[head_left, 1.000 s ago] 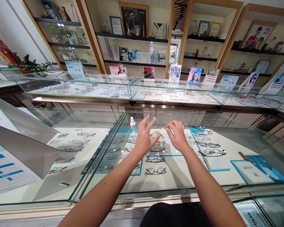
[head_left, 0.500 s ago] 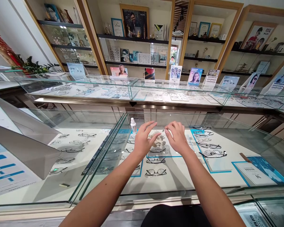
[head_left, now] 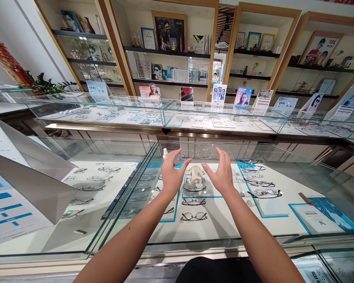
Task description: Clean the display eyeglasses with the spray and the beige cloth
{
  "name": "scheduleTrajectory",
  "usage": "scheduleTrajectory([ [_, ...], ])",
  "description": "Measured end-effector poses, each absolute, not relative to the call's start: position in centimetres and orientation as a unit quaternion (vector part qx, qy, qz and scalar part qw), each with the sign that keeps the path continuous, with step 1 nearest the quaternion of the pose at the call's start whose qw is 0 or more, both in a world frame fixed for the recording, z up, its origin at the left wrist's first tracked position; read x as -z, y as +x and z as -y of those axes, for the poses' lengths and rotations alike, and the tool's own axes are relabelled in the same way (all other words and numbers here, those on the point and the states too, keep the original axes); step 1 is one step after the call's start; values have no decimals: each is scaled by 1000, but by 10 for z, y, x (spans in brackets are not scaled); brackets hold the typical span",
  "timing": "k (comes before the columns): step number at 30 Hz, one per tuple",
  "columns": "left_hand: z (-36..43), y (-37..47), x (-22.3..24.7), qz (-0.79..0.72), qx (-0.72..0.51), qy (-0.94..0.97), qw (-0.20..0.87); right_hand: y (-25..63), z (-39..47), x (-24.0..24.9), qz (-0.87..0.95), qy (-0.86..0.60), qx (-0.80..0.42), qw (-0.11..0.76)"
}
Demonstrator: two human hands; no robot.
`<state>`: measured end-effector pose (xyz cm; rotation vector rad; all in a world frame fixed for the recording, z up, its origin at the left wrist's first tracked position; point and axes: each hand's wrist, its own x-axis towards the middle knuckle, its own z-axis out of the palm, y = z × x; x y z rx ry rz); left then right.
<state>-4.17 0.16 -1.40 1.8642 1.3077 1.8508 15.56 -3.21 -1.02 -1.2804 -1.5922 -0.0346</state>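
Note:
A pair of thin-rimmed eyeglasses (head_left: pixel 196 153) is held up above the glass display case, lenses facing me. My left hand (head_left: pixel 171 173) has its fingers at the left end of the frame and its thumb near the lower rim of the left lens. At the other end, my right hand (head_left: pixel 222 173) has its fingertips by the right hinge, its thumb lower down. The exact finger contact is hard to see. Below and between the hands lies a crumpled beige cloth (head_left: pixel 195 175). A white bottle (head_left: pixel 165 153) stands just behind my left hand, partly covered by it.
Several eyeglasses (head_left: pixel 194 216) lie in rows inside the glass case under my arms. A folded cardboard sign (head_left: pixel 59 196) stands at the left. Across the aisle runs another glass counter (head_left: pixel 218 122) with upright cards, and shelves behind it.
The eyeglasses have turned from nearly edge-on to facing me. My left hand has shifted slightly left and down, the right hand has opened out a little, and more of the cloth shows.

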Motion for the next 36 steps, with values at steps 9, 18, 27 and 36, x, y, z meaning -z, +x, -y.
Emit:
scheduleTrajectory([
  [9, -6, -46, 14, -430, -614, 650, 128, 146, 32, 17, 648, -520, 9, 556],
  [18, 4, -40, -40, -374, -657, 651, 75, 141, 38, -31, 618, -436, 73, 650],
  [27, 38, -36, -162, -262, -749, 608, -29, 135, 68, -162, 625, -301, 187, 695],
  [36, 40, -36, -168, -241, -788, 565, -43, 116, 76, -170, 624, -297, 198, 695],
])
